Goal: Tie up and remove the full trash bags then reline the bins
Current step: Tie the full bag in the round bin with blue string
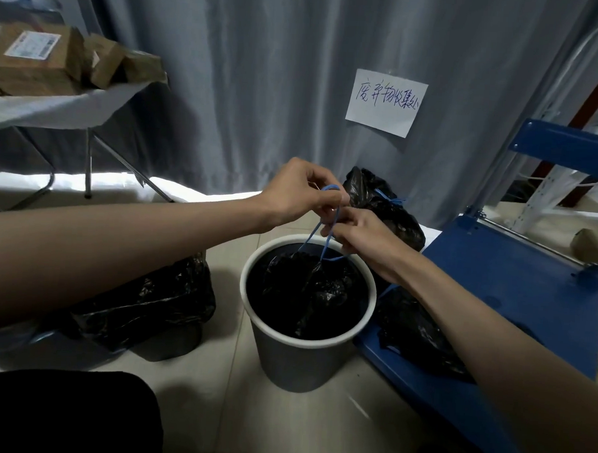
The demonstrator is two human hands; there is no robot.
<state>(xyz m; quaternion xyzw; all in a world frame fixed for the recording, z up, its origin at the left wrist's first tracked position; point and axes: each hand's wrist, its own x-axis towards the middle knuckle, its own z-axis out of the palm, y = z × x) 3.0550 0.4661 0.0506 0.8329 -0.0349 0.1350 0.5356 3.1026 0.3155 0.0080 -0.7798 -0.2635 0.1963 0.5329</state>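
Both my left hand [294, 192] and right hand [360, 234] pinch the thin blue drawstring [324, 234]; the black bag [308, 291] looks soft, light.

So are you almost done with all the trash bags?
Not yet. Two black plastic bags, one by the curtain and one on the blue cart, look tied and out. In hand: the left hand and right hand pinch the blue drawstring of the black bag still sitting in the white round bin. Left: finish the knot, lift it out, reline.
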